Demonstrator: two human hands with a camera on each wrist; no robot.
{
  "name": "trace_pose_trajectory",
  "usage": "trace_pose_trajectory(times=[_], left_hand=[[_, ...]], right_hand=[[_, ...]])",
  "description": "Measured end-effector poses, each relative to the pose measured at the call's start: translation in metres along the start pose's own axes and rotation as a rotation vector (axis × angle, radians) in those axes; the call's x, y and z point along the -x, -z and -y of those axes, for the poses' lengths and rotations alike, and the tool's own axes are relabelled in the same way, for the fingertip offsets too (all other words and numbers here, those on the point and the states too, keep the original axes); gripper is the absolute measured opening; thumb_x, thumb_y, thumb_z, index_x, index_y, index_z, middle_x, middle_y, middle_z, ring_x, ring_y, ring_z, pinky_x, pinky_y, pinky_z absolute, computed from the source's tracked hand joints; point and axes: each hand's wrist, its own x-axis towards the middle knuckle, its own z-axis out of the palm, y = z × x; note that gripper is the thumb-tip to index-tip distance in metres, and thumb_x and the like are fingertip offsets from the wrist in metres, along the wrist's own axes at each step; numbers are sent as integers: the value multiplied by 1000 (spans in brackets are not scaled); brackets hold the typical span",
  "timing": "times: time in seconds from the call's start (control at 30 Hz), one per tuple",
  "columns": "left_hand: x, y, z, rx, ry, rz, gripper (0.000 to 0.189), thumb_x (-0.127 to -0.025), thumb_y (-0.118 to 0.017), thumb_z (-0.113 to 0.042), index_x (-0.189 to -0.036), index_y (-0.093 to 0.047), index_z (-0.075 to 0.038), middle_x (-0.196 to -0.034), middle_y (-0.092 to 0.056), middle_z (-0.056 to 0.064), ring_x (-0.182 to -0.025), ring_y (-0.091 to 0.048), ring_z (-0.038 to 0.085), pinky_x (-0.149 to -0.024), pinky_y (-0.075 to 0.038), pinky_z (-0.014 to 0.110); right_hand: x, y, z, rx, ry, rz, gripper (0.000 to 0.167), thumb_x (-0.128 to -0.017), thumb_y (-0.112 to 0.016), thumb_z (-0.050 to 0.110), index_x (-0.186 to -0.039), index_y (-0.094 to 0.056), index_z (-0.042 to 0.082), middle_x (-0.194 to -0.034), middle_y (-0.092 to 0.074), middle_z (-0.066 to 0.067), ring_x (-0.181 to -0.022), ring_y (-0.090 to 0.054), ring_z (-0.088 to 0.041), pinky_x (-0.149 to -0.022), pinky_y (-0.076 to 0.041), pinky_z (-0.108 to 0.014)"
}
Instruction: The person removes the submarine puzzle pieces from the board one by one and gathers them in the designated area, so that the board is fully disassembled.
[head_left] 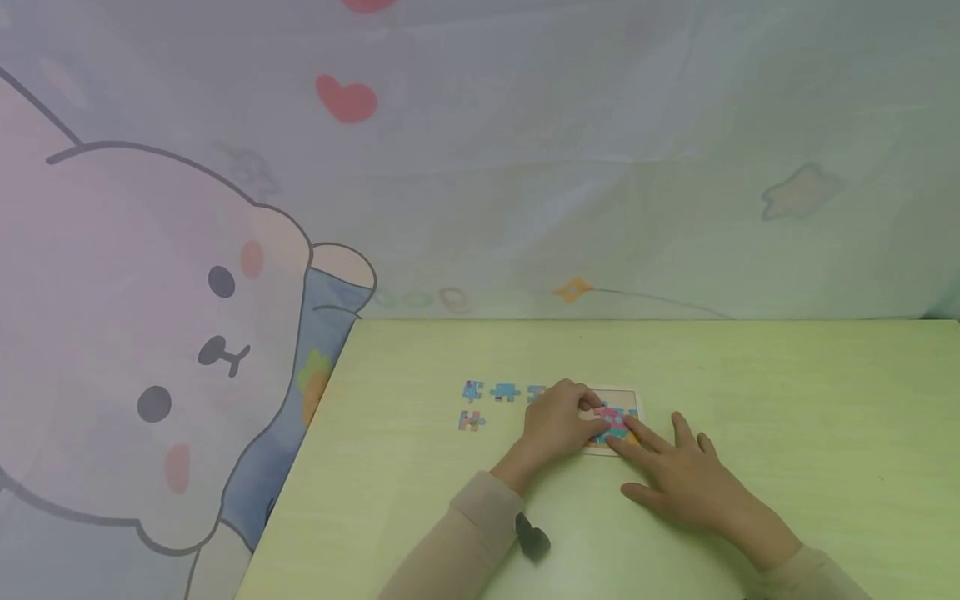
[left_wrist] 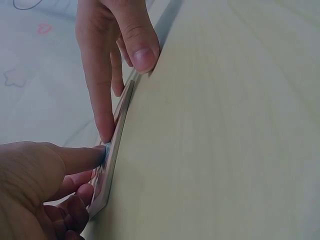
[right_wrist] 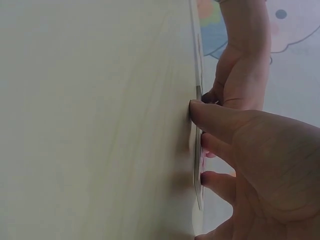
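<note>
Left hand (head_left: pixel 558 421): fingers curled, thumb and forefinger pinching the edge of a pink-and-blue interlocking jigsaw piece (head_left: pixel 613 419). Right hand (head_left: pixel 682 475): fingers spread and nearly straight; two fingertips reach onto the same assembled patch, the thumb held out toward the wearer. Whether that thumb touches the worktop, cannot tell.

Piece lies between the two hands, in a pale, shallow, rectangular puzzle tray (head_left: pixel 617 398). Tray flat on a yellow-green, faintly wood-grained worktop (head_left: pixel 810 400) — its far part, just beyond the fingertips, shows bare beige base; the nearer part carries pink, blue and orange pieces, partly covered by the fingers.

Left of the left hand, four loose pieces. Far row of three: a blue piece with pink marks (head_left: pixel 473 390), a mostly blue piece (head_left: pixel 506 392), and another blue piece (head_left: pixel 536 392) partly hidden behind the left hand. Below the first — a multicoloured piece (head_left: pixel 472 421), apart from the rest.

Beige sleeves (head_left: pixel 480 508) on both forearms. Beyond the hands, a pale printed cloth (head_left: pixel 525 167); large cartoon animal (head_left: pixel 187 333) to their left.
</note>
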Motion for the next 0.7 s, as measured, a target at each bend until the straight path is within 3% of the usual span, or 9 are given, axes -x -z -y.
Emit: trace_pose_trajectory(times=[0.37, 0.7], left_hand=[[0, 1, -1, 36, -9, -2, 23, -88, -83, -36, -106, -73, -25, -92, -67, -19, -82, -59, 0, -73, -46, 26], [5, 1, -1, 153, -23, -31, 17, -91, -80, -30, -104, -71, -27, -87, -70, -22, -80, -62, -1, -73, -47, 28]], right_hand=[[0, -1, 0, 11, 3, -1, 60, -97, -71, 47, -151, -56, 27, -161, -45, -7, -130, -35, -73, -90, -39, -81], [1, 0, 0, 12, 4, -3, 59, -96, -71, 47, -150, -57, 28, -159, -46, -7, -130, -36, -72, -89, -40, -80]])
